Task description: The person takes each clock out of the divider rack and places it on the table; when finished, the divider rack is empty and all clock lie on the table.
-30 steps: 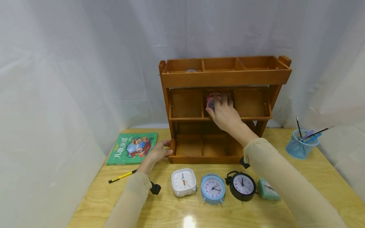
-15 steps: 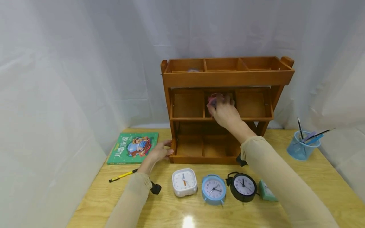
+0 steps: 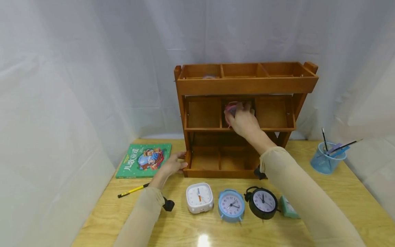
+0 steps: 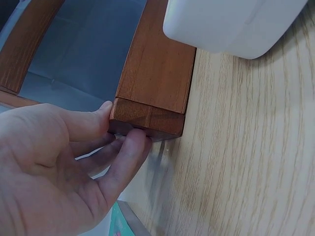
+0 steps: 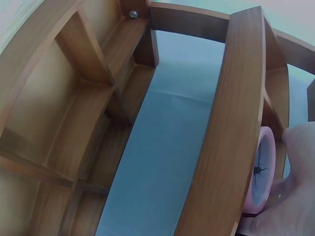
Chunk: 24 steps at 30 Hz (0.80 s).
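Note:
In the middle compartment of the wooden shelf's (image 3: 247, 86) second tier, my right hand (image 3: 247, 122) holds a pink alarm clock (image 3: 228, 109). The right wrist view shows the clock (image 5: 265, 169) from the side, with the fingers at its edge and part of it behind the tier's front board. My left hand (image 3: 172, 164) grips the lower left corner of the shelf. Thumb and fingers lie on either side of that wooden corner (image 4: 147, 117) in the left wrist view. On the table before the shelf stand a white clock (image 3: 199, 198), a blue alarm clock (image 3: 231, 205) and a black alarm clock (image 3: 263, 202).
A green clock (image 3: 289, 207) is partly covered by the right sleeve. At the left lie a green picture book (image 3: 144, 160) and a yellow pen (image 3: 133, 190). A blue mesh pen holder (image 3: 326, 159) stands at the right. Something round shows in the top-left compartment (image 3: 209, 77).
My right hand has shifted slightly over the pink clock, with its fingers now more to the clock's right side. The left hand stays at the shelf corner.

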### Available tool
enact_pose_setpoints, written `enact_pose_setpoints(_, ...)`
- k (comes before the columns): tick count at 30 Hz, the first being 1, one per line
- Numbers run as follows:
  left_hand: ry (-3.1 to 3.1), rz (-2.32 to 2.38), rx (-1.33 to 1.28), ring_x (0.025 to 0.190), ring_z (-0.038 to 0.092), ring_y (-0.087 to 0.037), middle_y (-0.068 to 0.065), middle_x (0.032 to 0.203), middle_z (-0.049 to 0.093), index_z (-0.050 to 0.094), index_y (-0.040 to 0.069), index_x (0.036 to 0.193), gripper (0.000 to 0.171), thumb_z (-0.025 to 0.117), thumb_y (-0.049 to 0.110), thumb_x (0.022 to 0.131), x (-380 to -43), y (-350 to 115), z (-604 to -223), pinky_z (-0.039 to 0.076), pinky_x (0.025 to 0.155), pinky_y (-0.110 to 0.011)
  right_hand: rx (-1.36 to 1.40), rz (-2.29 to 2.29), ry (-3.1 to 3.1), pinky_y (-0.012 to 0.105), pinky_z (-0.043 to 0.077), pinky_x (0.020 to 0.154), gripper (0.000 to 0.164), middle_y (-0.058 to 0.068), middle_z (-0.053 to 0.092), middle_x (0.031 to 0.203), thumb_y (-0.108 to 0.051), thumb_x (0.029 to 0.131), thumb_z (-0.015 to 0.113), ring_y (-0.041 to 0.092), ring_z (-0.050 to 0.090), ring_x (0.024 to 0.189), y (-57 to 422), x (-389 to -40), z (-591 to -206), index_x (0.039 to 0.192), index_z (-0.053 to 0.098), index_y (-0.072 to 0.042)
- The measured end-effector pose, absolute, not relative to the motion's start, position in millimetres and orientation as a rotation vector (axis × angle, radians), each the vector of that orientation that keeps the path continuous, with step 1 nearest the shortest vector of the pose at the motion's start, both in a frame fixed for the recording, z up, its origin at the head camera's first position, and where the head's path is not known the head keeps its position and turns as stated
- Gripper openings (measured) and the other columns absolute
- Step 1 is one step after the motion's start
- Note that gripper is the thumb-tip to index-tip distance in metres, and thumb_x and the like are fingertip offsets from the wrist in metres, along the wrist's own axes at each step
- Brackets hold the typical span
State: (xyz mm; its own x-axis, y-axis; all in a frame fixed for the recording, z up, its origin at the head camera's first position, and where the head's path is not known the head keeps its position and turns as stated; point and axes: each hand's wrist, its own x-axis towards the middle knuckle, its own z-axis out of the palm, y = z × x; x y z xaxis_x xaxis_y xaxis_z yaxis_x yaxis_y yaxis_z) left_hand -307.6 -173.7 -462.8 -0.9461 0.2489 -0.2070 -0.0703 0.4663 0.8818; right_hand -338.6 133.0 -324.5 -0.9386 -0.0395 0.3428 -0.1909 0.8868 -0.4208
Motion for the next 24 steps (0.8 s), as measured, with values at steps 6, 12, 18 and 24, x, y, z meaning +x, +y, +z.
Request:
enact_pose_setpoints(6, 2.408, 1.477, 0.156, 0.116, 0.068, -0.036, -0.034, 0.158, 0.042, 0.034, -0.005, 0.161, 0.06, 0.056, -0.002, 0.106, -307.4, -173.3, -462.6, 0.063, 0.091, -0.044, 0.148, 0.721, -2.725, 0.068, 0.041, 0.113, 0.07, 0.043, 0.037, 0.151, -0.049, 0.109, 0.047, 0.061, 0.044, 0.135, 132.0, -339.9, -321.7, 0.15, 0.04, 0.007)
enact_pose_setpoints(12, 2.398, 1.482, 0.142, 0.113, 0.067, -0.032, -0.033, 0.159, 0.043, 0.034, -0.004, 0.161, 0.06, 0.056, -0.003, 0.105, -306.1, -173.0, -464.1, 0.063, 0.091, -0.042, 0.135, 0.761, -2.725, 0.067, 0.037, 0.113, 0.066, 0.043, 0.04, 0.149, -0.046, 0.108, 0.051, 0.058, 0.043, 0.136, 131.1, -337.2, -318.2, 0.146, 0.043, 0.007)
enact_pose_setpoints(18, 2.41, 1.466, 0.136, 0.123, 0.065, -0.041, -0.031, 0.159, 0.043, 0.034, -0.002, 0.162, 0.06, 0.056, -0.002, 0.106, -305.4, -174.4, -461.6, 0.062, 0.095, -0.045, 0.113, 0.907, -2.793, 0.068, 0.037, 0.114, 0.068, 0.044, 0.028, 0.155, -0.052, 0.107, 0.049, 0.06, 0.034, 0.141, 127.7, -335.2, -306.9, 0.153, 0.037, -0.002)
enact_pose_setpoints(24, 2.429, 1.465, 0.142, 0.117, 0.067, -0.035, -0.032, 0.158, 0.044, 0.036, -0.002, 0.161, 0.06, 0.057, -0.002, 0.105, -307.3, -172.5, -462.3, 0.063, 0.092, -0.042, 0.165, 0.939, -2.791, 0.068, 0.039, 0.113, 0.061, 0.038, 0.034, 0.153, -0.047, 0.106, 0.051, 0.053, 0.04, 0.139, 128.9, -335.9, -304.3, 0.151, 0.043, -0.006)
